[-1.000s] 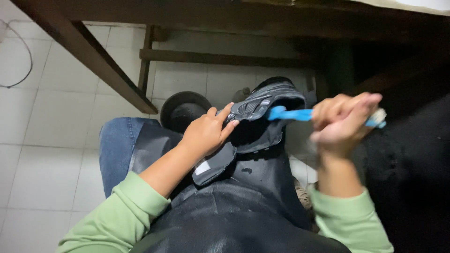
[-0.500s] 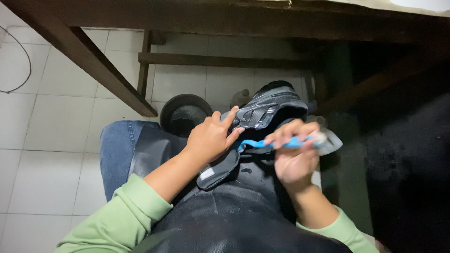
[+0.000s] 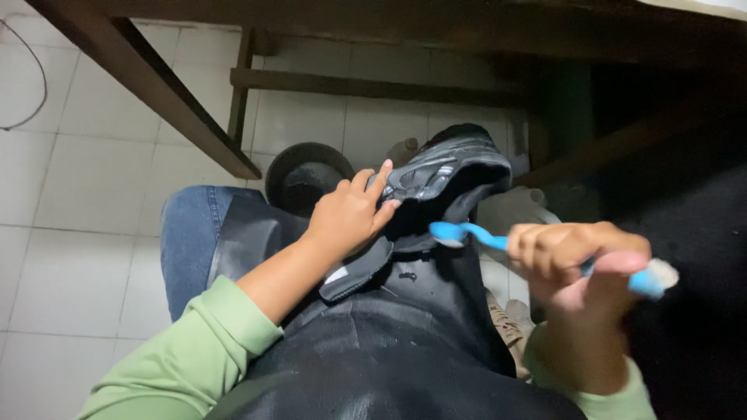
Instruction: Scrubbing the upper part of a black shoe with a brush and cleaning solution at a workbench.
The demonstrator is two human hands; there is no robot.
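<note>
A black shoe [image 3: 445,180] rests on my lap, toe pointing away, on top of a black apron [image 3: 366,342]. My left hand [image 3: 348,218] grips the shoe's left side, fingers spread over its upper. My right hand [image 3: 577,266] is closed around a blue toothbrush [image 3: 476,236]. The brush head sits just right of the shoe's opening, and the handle's end sticks out past my fist at the right. Both sleeves are light green.
A dark wooden table frame [image 3: 156,85] with a crossbar [image 3: 373,85] runs overhead and ahead. A round black container [image 3: 307,175] stands on the white tiled floor [image 3: 85,194] beyond my knee. My blue jeans [image 3: 185,233] show at the left. A black cable [image 3: 31,85] lies far left.
My right hand has swung out to the right with the toothbrush, after pressing it close against the shoe half a second ago. My left hand stays on the shoe.
</note>
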